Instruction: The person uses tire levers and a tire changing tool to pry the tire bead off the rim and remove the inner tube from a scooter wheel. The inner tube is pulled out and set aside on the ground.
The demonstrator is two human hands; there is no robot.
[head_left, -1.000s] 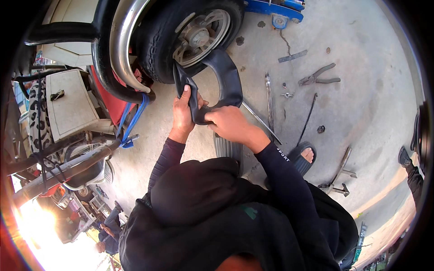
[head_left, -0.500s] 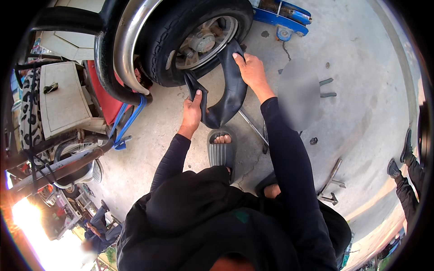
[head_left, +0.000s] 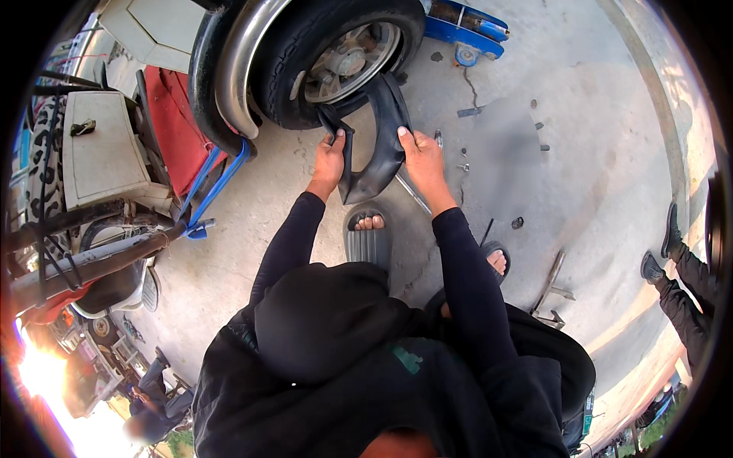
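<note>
A limp black rubber inner tube (head_left: 382,145) hangs in front of me, its upper end tucked against the black tyre (head_left: 305,61) of a wheel with a metal hub (head_left: 347,57). My left hand (head_left: 330,156) grips the tube's left fold. My right hand (head_left: 421,149) grips its right edge. Both arms are in black sleeves. My feet in grey slippers (head_left: 368,243) stand on the concrete just below the tube.
A chrome mudguard (head_left: 240,69) curves over the wheel, with a red body panel (head_left: 169,122) and a blue frame bar (head_left: 217,179) to its left. A blue jack (head_left: 466,34) lies behind the wheel. Metal tools (head_left: 553,286) lie on the concrete at right. Another person's legs (head_left: 683,282) are at far right.
Both hands came down and closer together on the tube, the right hand dropping from its upper edge. The tube now hangs folded lower, its top still at the tyre.
</note>
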